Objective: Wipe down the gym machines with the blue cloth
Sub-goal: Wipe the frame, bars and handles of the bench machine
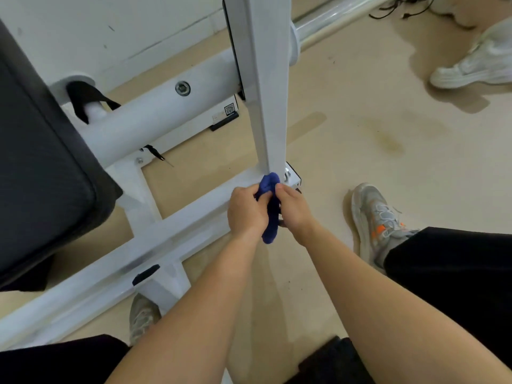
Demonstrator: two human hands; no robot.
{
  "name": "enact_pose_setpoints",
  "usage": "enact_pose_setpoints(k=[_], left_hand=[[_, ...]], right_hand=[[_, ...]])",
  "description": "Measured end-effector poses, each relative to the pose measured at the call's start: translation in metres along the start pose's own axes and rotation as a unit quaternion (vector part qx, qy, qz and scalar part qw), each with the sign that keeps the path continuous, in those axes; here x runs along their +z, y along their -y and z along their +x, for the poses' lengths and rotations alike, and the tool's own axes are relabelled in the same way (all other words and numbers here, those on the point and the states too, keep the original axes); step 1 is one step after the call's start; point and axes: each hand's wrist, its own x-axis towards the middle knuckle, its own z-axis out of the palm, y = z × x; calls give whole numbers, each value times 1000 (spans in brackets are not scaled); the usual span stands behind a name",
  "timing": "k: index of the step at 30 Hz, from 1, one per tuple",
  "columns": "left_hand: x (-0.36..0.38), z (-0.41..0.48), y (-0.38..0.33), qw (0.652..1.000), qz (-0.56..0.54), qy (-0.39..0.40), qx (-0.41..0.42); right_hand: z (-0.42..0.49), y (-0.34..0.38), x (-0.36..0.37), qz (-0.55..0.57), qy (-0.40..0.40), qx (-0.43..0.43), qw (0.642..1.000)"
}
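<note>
Far to the left of the hands a black pad (41, 162) is seen, its cover matt and faintly grained, its corner thick and rounded; no sign of wiping can be read on it. Between the pad and the left hand a round white tube (155, 117) is carried across, smooth and glossy, with a hex bolt set into it. Below it a flat-sided white rail (138, 245) is run slantwise under both hands. The left hand (246, 209) is curled round the cloth (270, 206), which is bunched into a soft dark-blue roll, thick and fuzzy like towelling. The cloth is held between the two hands, its upper end touching the foot of the post (266, 106). The post, a square-edged bar in white paint, is seen rising just above the hands. The right hand (293, 209) is closed on the cloth's other side, thumb and fingers pinched on it. The task is judged to be under way, with the foot of the post being worked. How much of the pad, tube and rail is left cannot be told, since wiped and unwiped paint look alike. To the right of the right hand a grey mesh shoe (374, 217) with orange marks is set on the floor (388, 134), which is beige, smooth and stained.
</note>
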Motion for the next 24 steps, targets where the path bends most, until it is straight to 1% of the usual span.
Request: enact_pose_setpoints(k=[2, 4, 6, 8, 10, 12, 13, 16, 17, 19, 21, 22, 24], left_hand=[[-8, -11, 3, 997, -54, 50, -36], [-14, -19, 6, 989, -81, 121, -21], [-18, -23, 7, 977, -96, 188, 1], [-22, -22, 5, 972, -87, 216, 9], [-29, -13, 3, 980, -46, 192, 10], [-38, 4, 6, 991, 10, 134, -3], [-43, 13, 8, 993, 18, 113, -11], [-54, 40, 17, 996, 30, 82, 0], [-57, 46, 19, 997, 36, 74, 2], [-63, 57, 27, 997, 40, 62, 4], [-64, 63, 35, 997, 46, 59, -3], [-65, 65, 39, 997, 47, 59, -7], [-64, 68, 45, 997, 50, 56, -10]], right_hand=[[-19, -2, 1, 39, 31, 30, 998], [-27, -9, -2, 39, 34, 11, 999], [-26, -13, -9, 30, 21, -12, 999], [-17, -15, -17, 7, -20, -23, 999], [-2, -13, -21, -16, -105, -29, 994], [14, -3, -15, 8, -187, -31, 982], [23, 2, -8, 28, -199, -40, 979], [46, 13, 28, 106, -177, -75, 976], [54, 7, 39, 117, -184, -75, 973], [65, -15, 52, 113, -194, -42, 974], [75, -38, 51, 120, -182, 19, 976], [78, -42, 48, 124, -175, 35, 976], [83, -40, 43, 138, -172, 41, 974]])
